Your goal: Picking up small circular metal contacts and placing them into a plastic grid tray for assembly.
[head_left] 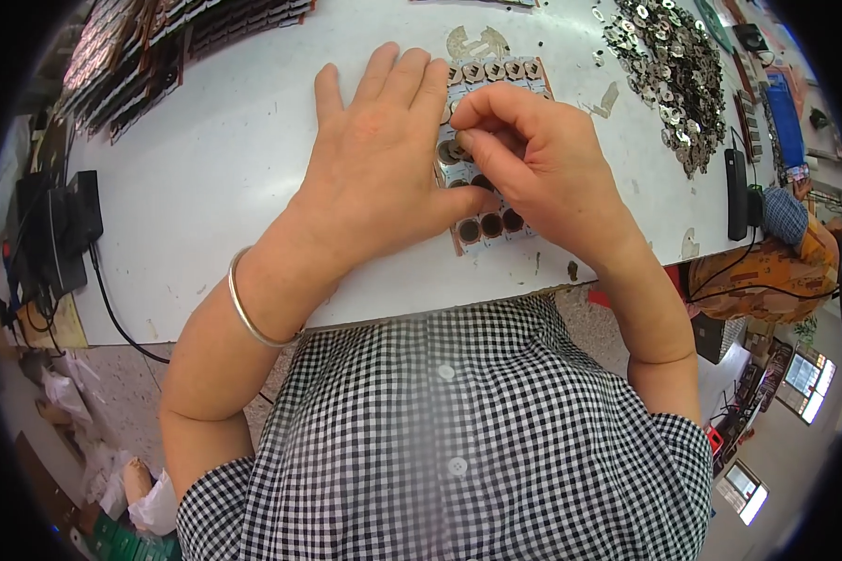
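Observation:
A panel of small light-blue circuit boards [541, 82] lies on the white table, partly covered by both hands. Metal clips with dark cut-outs [496, 72] line its far row, and dark round parts [491, 224] show in its near row. My left hand [379, 150] is flat along the panel's left side, fingers stretched, its thumb reaching across the near rows. Over the panel's middle, my right hand [543, 154] is pinched, thumb against forefinger. Its fingertips are beside a round metal piece [451, 151] on the panel. What sits between them is hidden.
A heap of small silver metal pieces [678, 79] spreads over the table's far right. Stacked panels [140, 56] stand at the far left. Black boxes with a cable [84, 206] sit at the left edge. Another person's patterned sleeve [767, 276] shows at right.

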Tool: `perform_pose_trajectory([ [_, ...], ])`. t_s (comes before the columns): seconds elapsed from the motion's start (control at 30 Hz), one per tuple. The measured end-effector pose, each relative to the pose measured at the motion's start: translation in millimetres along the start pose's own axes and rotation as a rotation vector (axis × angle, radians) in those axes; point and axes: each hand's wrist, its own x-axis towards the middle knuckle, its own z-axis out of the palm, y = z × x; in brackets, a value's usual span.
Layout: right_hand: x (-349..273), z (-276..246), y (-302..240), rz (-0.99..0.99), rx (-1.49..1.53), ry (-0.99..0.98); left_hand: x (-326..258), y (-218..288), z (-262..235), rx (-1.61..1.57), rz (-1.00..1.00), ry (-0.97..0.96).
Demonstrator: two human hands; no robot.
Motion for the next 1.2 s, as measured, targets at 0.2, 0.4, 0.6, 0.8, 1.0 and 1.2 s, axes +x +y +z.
perform_pose_trajectory([
  [0.2, 2, 3, -1, 0.064, 0.077, -0.024, -2, 1, 0, 0.011, -0.014, 0.017],
  [0.4, 4, 7, -2, 0.016, -0.031, -0.021, -2, 2, -1, 0.002, -0.028, -0.002],
  [0.6, -9, 21, 8, -0.244, -0.231, 0.189, -4, 0, 6, 0.03, -0.026, 0.025],
  [0.8, -9, 23, 22, -0.288, -0.156, 0.237, -7, -1, 7, 0.066, 0.004, 0.006],
  [1.0, -13, 15, 8, -0.28, -0.318, 0.1, -9, -2, 4, 0.1, 0.026, -0.035],
  [1.2, -8, 19, 6, -0.182, -0.177, 0.167, -9, -1, 6, 0.093, 0.014, -0.013],
])
